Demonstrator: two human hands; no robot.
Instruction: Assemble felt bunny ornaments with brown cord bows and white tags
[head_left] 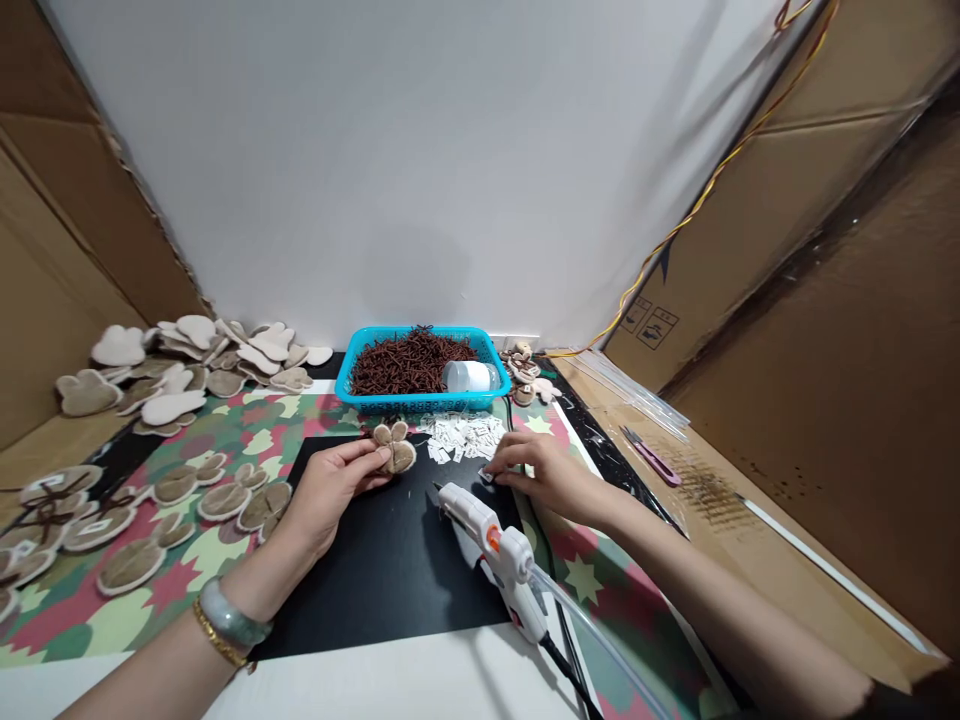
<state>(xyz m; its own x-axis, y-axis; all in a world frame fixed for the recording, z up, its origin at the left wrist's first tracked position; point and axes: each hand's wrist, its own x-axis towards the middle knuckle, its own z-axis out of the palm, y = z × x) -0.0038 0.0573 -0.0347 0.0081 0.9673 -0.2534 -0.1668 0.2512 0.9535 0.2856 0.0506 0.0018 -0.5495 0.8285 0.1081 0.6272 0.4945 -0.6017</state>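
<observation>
My left hand [334, 492] pinches a small tan plush rabbit-head piece [396, 450] with two rounded ears, held over the black mat [360, 580]. My right hand [551, 472] is closed, thumb and fingertips together on a small white label [485, 475] at the mat's right side. Just beyond the fingers lies a heap of small white labels [461, 437]. Between my hands and nearer to me, a white hot glue gun [491, 540] stands with its nozzle towards the left hand, a clear glue stick running from its rear.
Behind the labels stands a blue basket [420, 402] of brown bows with a white roll [469, 377]. Plush pieces are piled at the far left [172, 370], and others [131, 565] lie nearer. A pink-handled cutter [651, 458] and clear glue sticks [637, 395] lie right, by cardboard walls.
</observation>
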